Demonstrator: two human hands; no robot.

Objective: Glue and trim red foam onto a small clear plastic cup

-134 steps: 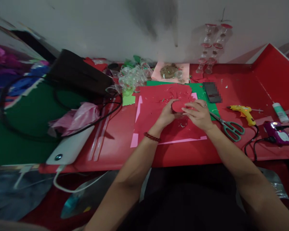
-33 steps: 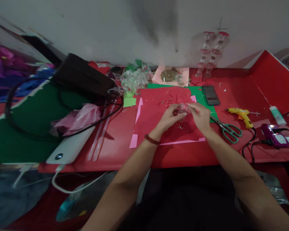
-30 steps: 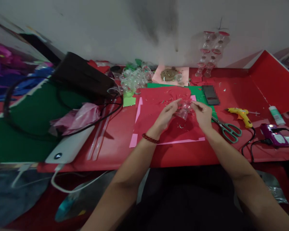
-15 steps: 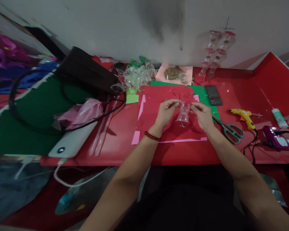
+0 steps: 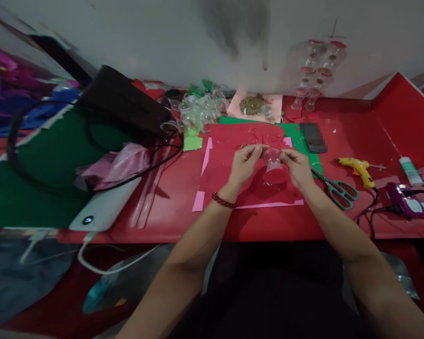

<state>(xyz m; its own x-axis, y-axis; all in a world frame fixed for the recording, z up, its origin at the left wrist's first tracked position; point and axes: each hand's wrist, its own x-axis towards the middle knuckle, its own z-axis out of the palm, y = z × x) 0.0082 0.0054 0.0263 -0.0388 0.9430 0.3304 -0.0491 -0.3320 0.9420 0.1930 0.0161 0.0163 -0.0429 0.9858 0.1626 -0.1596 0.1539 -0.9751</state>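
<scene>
Between my two hands hangs an hourglass-shaped piece of clear plastic cups, with a red disc at its lower end. My left hand pinches the upper rim on one side, thumb and fingertips together. On the opposite side of that rim, my right hand is closed in the same kind of pinch. Under them lies a red sheet over pink and green ones, strewn with small red scraps. Green-handled scissors rest beside my right forearm.
A yellow glue gun, purple power socket and white bottle are on the right. A phone lies behind the scissors. Clear cups are heaped at the back. Joined cup columns lean on the wall. A black cable loops left.
The plastic piece has tilted between my fingers, so its lower end now shows more of the red disc. Both hands keep their pinch and stay nearly in place.
</scene>
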